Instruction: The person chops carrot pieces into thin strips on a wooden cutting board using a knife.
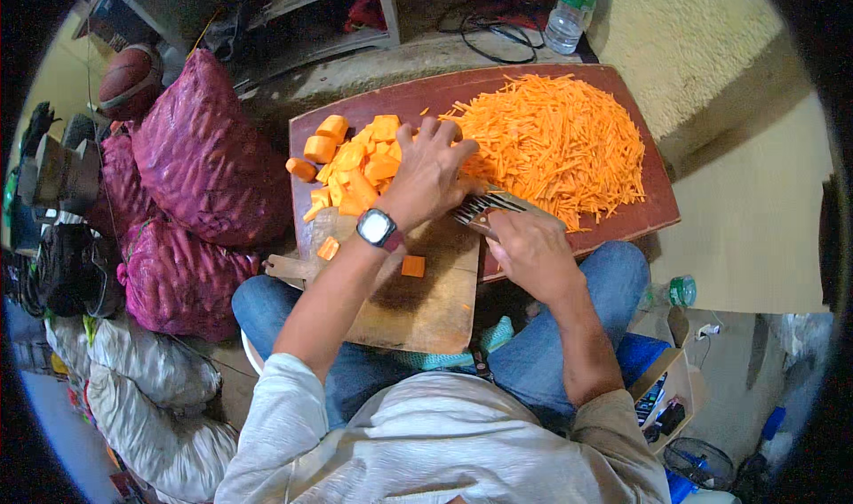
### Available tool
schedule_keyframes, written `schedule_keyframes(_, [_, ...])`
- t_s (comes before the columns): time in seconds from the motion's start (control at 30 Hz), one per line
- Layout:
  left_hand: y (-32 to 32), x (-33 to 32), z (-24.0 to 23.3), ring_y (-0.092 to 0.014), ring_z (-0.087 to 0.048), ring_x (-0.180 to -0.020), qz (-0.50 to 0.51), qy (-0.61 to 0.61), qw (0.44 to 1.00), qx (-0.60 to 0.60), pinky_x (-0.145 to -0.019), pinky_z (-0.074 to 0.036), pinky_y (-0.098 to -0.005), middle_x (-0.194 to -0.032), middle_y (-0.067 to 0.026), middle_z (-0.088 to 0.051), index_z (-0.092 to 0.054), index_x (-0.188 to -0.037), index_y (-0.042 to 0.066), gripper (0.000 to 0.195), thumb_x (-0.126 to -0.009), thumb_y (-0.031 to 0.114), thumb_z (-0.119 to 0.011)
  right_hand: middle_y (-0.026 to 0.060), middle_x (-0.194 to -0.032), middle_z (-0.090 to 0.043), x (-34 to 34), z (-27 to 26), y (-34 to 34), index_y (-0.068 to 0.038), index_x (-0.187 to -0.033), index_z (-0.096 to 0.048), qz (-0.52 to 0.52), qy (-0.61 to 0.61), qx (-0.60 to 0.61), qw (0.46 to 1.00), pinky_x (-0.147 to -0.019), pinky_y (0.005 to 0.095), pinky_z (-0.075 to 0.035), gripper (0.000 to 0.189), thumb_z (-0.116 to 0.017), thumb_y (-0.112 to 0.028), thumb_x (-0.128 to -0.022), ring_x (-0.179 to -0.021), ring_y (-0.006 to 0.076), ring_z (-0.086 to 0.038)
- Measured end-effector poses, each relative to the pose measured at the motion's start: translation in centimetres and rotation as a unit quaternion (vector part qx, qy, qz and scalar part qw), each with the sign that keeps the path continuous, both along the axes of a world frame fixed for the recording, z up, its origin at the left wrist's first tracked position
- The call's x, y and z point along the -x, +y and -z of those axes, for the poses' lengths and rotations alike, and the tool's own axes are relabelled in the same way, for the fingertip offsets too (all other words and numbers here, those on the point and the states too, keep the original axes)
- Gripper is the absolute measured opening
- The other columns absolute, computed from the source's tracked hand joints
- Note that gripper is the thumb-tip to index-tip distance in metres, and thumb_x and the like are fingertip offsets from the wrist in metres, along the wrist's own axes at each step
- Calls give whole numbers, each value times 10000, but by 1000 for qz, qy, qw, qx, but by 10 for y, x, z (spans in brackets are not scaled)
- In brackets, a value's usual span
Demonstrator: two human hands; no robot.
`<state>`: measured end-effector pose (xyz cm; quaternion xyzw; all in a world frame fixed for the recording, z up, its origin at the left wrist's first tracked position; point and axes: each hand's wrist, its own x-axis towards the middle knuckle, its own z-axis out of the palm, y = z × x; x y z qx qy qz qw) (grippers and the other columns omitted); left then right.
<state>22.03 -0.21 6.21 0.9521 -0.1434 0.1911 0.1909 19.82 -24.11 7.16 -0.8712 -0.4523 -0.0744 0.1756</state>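
Observation:
My right hand (533,251) grips a knife (496,204) by its brown handle; dark slots or stripes show along the blade. Next to the blade, my left hand (433,167) has its fingers bent and spread, thumb side close to the metal. What lies under that palm is hidden. A wooden cutting board (426,317) with a short handle rests before me, bearing a carrot block (413,266) and another small carrot piece (328,248). Left of my hand is a pile of cut carrot chunks (353,164). A large heap of carrot sticks (560,144) lies to the right.
The heaps lie on a dark red board (660,204). Full pink mesh sacks (206,151) stand at left, with white sacks (153,397) below. A water bottle (572,14) and a black cable (496,38) are behind. A box of items (666,397) sits at lower right.

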Motion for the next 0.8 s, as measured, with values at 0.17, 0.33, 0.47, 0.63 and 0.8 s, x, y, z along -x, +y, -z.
schedule_keyframes(0.17, [15, -30, 12, -314, -574, -1201, -2, -82, 990, -117, -1027, -374, -550, -1175, -101, -669, -780, -1122, 120, 368, -797, 268, -866, 151, -867, -723, -4, -2, -4, -57, -1011, -648, 18, 3, -22, 1000, -761, 500, -587, 217, -790, -183, -906, -852, 361, -738])
schedule_keyframes(0.33, [68, -35, 32, -330, -598, -1200, -63, -49, 994, -77, -996, -381, -551, -1220, -78, -681, -771, -1222, 155, 377, -851, 178, -834, 183, -890, -740, 1, -2, -7, -50, -991, -659, 26, 53, -54, 997, -744, 539, -578, 220, -803, -181, -888, -849, 412, -736])
schedule_keyframes(0.47, [96, -26, 34, -355, -580, -1290, -71, 85, 994, -9, -1089, -357, -588, -1325, -146, -687, -801, -1215, 169, 394, -835, 259, -852, 218, -891, -752, 3, 0, -7, -22, -974, -671, -16, 164, -4, 986, -745, 577, -596, 228, -727, -239, -932, -851, 450, -751])
schedule_keyframes(0.63, [95, -14, 42, -336, -578, -1305, 13, 118, 990, -77, -1100, -342, -578, -1345, -105, -694, -782, -1254, 168, 489, -791, 284, -886, 240, -934, -769, 8, 8, 0, -7, -973, -686, -54, 224, 22, 973, -801, 595, -605, 248, -670, -253, -949, -881, 462, -762])
schedule_keyframes(0.8, [106, -14, 47, -328, -602, -1260, 17, 133, 987, -92, -1074, -362, -548, -1278, -111, -708, -776, -1253, 151, 500, -770, 237, -875, 244, -933, -759, 4, 8, 4, -12, -989, -687, -51, 244, 23, 968, -797, 599, -586, 254, -703, -260, -937, -888, 477, -745])
